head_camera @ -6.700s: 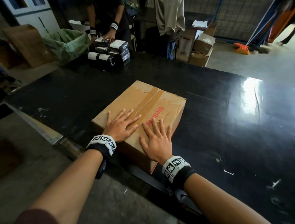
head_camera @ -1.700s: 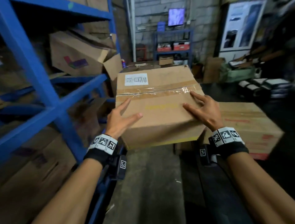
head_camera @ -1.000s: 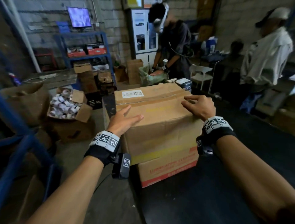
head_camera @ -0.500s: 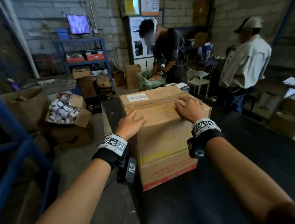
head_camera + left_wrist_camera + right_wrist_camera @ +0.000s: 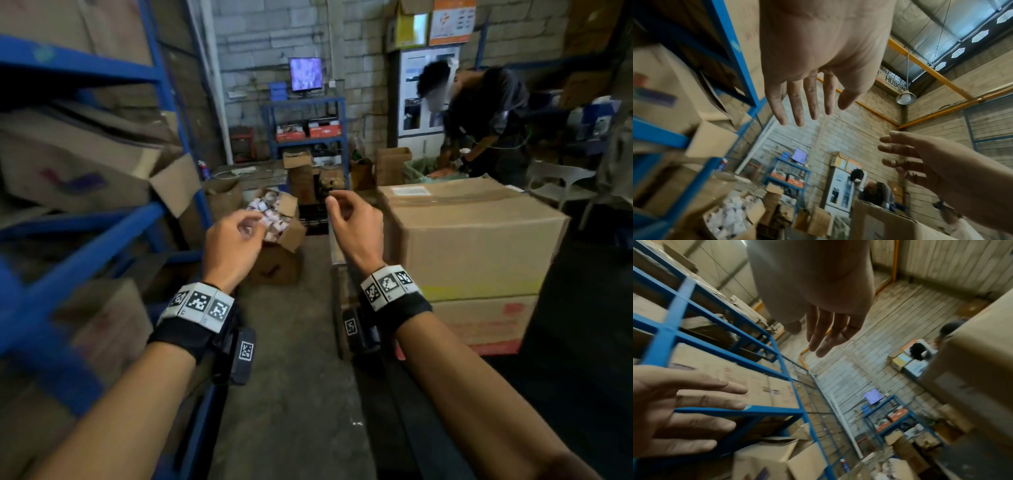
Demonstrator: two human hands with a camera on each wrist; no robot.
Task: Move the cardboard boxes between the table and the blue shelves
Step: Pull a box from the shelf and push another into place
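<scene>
Two cardboard boxes are stacked at the corner of the black table (image 5: 582, 342): a taped plain box (image 5: 472, 233) on top of a box with red print (image 5: 479, 318). The blue shelves (image 5: 85, 240) on the left hold more cardboard boxes (image 5: 78, 161). My left hand (image 5: 250, 222) and right hand (image 5: 339, 209) hang in the air between shelves and table, holding nothing, fingers relaxed. The left wrist view shows the left hand (image 5: 797, 97) with fingers straight; in the right wrist view the right hand (image 5: 828, 331) is just as bare.
An open floor box of white rolls (image 5: 274, 219) stands ahead in the concrete aisle (image 5: 294, 342). A small blue rack (image 5: 305, 130) with a monitor is at the back wall. A person (image 5: 479, 113) bends over at the table's far end.
Both hands have come off the top box, which now stands on the lower box on the table. My view has swung left toward the blue shelves.
</scene>
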